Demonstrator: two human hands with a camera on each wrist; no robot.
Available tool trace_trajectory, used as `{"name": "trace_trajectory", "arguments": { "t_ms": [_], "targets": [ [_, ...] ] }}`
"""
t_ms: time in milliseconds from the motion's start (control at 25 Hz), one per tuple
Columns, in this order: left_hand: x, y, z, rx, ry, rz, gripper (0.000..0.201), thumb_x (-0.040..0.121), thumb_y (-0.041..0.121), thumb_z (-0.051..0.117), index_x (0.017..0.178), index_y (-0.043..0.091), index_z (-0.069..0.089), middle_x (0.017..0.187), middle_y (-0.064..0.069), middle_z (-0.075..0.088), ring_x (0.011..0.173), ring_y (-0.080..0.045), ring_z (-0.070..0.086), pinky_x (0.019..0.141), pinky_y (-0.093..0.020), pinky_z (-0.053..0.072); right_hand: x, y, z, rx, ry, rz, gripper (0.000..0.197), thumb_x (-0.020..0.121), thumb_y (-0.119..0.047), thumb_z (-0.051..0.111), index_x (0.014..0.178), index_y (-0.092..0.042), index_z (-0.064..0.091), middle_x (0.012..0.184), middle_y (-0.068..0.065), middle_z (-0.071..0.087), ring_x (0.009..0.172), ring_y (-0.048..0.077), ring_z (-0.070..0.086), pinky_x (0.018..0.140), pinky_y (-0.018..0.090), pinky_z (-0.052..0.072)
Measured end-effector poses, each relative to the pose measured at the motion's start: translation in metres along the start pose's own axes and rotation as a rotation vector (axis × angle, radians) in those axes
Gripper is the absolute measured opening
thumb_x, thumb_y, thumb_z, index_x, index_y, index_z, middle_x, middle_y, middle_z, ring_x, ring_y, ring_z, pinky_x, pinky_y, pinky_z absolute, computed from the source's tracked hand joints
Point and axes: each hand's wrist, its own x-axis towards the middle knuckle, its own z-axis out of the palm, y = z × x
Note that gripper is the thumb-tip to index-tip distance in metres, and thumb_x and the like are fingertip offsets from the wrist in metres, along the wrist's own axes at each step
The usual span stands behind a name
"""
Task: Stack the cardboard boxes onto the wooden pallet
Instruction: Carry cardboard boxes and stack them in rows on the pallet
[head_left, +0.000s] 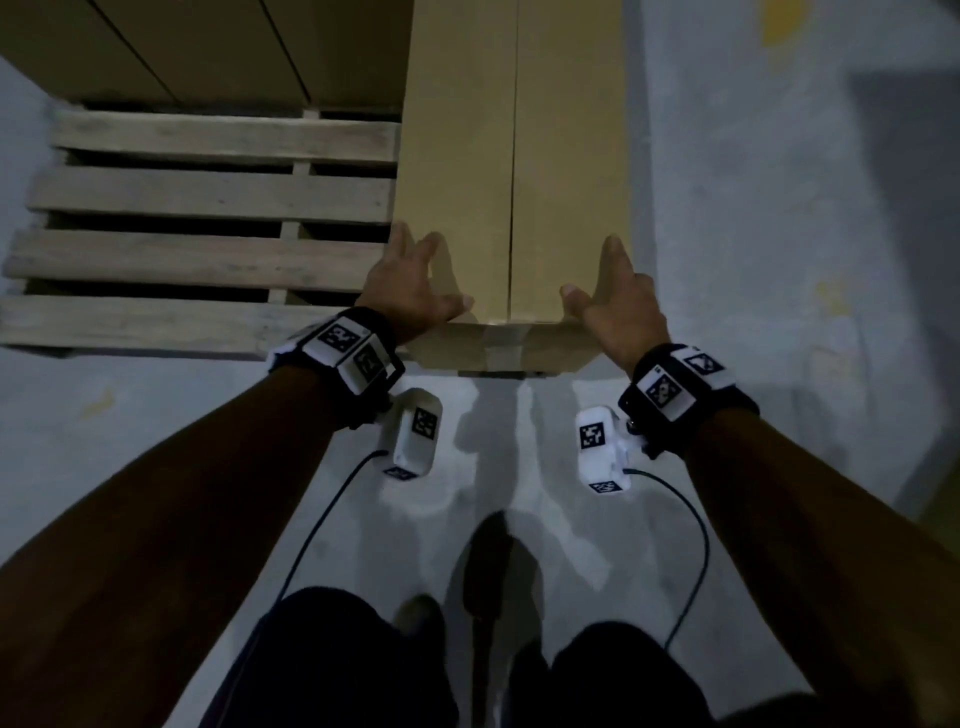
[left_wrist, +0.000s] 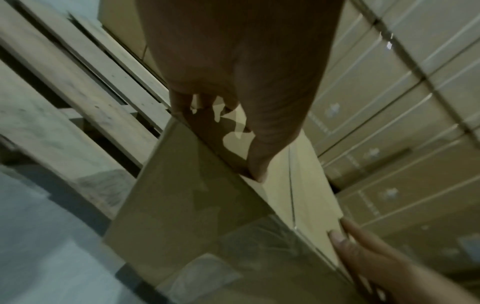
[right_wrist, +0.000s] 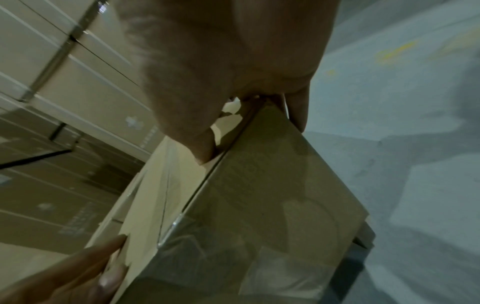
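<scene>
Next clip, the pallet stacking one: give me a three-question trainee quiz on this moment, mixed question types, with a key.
1. True or false: both hands rest on the near end of the long cardboard box.
2. Multiple choice: seen from the head camera, the bare slats of the wooden pallet lie to the box's A) left B) right C) near end.
3. Fill in: clear ____ seals the box's centre seam at its near end.

Key: 1 true, left hand and right hand with fingers spread on top. 2 A. 3 tape.
</scene>
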Motion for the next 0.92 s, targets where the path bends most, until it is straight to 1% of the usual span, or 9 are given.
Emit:
{"name": "trace_trajectory", "arguments": {
  "t_ms": [80, 240, 320, 480, 560, 640, 720, 800, 920],
  "targets": [
    [0.001, -0.005, 0.005, -0.045, 0.047, 0.022, 0.092, 0.085, 0.054, 0.070, 0.156, 0.018, 0.023, 0.164, -0.010, 0.002, 0.146, -0.035, 0.025, 0.118, -0.044, 0.030, 0.000, 0.001, 0.007, -0.015, 0.067, -0.022, 0.080, 0.097, -0.054, 0.054, 0.159, -0.036, 0.006, 0.160, 0.011, 0.023, 0.142, 0.037, 0.034, 0.113, 0.046, 0.031],
    [-0.008, -0.006, 0.019, -0.106, 0.137, 0.037, 0.086, 0.089, 0.060, 0.060, 0.157, 0.026, 0.021, 0.166, -0.003, -0.005, 0.150, -0.038, 0.013, 0.120, -0.049, 0.023, 0.002, 0.008, 0.020, -0.061, 0.214, -0.072, 0.079, 0.093, -0.065, 0.049, 0.158, -0.036, 0.014, 0.157, 0.013, 0.029, 0.140, 0.039, 0.036, 0.112, 0.048, 0.032],
    [-0.013, -0.005, 0.024, -0.115, 0.165, 0.038, 0.084, 0.089, 0.063, 0.057, 0.157, 0.028, 0.022, 0.166, -0.003, -0.004, 0.150, -0.039, 0.012, 0.120, -0.050, 0.021, 0.003, 0.011, 0.023, -0.075, 0.242, -0.094, 0.079, 0.092, -0.067, 0.048, 0.158, -0.035, 0.017, 0.158, 0.012, 0.031, 0.141, 0.038, 0.036, 0.114, 0.048, 0.031],
    [-0.012, -0.008, 0.027, -0.162, 0.220, 0.046, 0.087, 0.084, 0.067, 0.061, 0.155, 0.028, 0.029, 0.166, -0.008, -0.001, 0.148, -0.036, 0.020, 0.118, -0.045, 0.024, 0.006, 0.017, 0.023, -0.077, 0.266, -0.146, 0.082, 0.091, -0.069, 0.050, 0.158, -0.031, 0.020, 0.160, 0.011, 0.032, 0.143, 0.037, 0.034, 0.115, 0.047, 0.028],
    [-0.010, -0.012, 0.028, -0.246, 0.250, 0.026, 0.090, 0.080, 0.067, 0.066, 0.153, 0.028, 0.032, 0.164, -0.012, 0.009, 0.145, -0.036, 0.028, 0.115, -0.043, 0.029, 0.007, 0.017, 0.022, -0.072, 0.258, -0.176, 0.083, 0.091, -0.067, 0.051, 0.158, -0.029, 0.021, 0.161, 0.009, 0.032, 0.144, 0.035, 0.033, 0.116, 0.046, 0.027],
    [-0.007, -0.015, 0.031, -0.301, 0.267, 0.044, 0.095, 0.076, 0.068, 0.069, 0.153, 0.027, 0.033, 0.160, -0.012, 0.026, 0.143, -0.035, 0.033, 0.114, -0.044, 0.031, 0.004, 0.018, 0.020, -0.052, 0.259, -0.207, 0.083, 0.091, -0.065, 0.054, 0.158, -0.026, 0.024, 0.161, 0.005, 0.033, 0.145, 0.033, 0.032, 0.117, 0.044, 0.026],
    [-0.006, -0.019, 0.031, -0.335, 0.278, 0.058, 0.095, 0.076, 0.067, 0.070, 0.152, 0.024, 0.035, 0.157, -0.011, 0.035, 0.142, -0.033, 0.035, 0.115, -0.044, 0.032, -0.002, 0.020, 0.020, -0.003, 0.253, -0.232, 0.082, 0.092, -0.062, 0.057, 0.158, -0.025, 0.025, 0.161, 0.003, 0.032, 0.146, 0.031, 0.031, 0.117, 0.041, 0.025],
    [-0.007, -0.020, 0.031, -0.365, 0.277, 0.054, 0.093, 0.076, 0.065, 0.071, 0.152, 0.024, 0.036, 0.156, -0.010, 0.036, 0.141, -0.032, 0.036, 0.115, -0.044, 0.033, -0.007, 0.022, 0.021, 0.036, 0.252, -0.238, 0.082, 0.091, -0.061, 0.058, 0.158, -0.026, 0.026, 0.161, 0.003, 0.032, 0.147, 0.031, 0.031, 0.117, 0.041, 0.026],
    [-0.009, -0.019, 0.033, -0.385, 0.277, 0.035, 0.092, 0.076, 0.064, 0.072, 0.152, 0.027, 0.036, 0.156, -0.010, 0.034, 0.140, -0.033, 0.037, 0.115, -0.045, 0.034, -0.008, 0.022, 0.022, 0.017, 0.264, -0.234, 0.081, 0.092, -0.061, 0.057, 0.158, -0.027, 0.024, 0.161, 0.005, 0.032, 0.146, 0.033, 0.031, 0.116, 0.043, 0.027]
  ]
}}
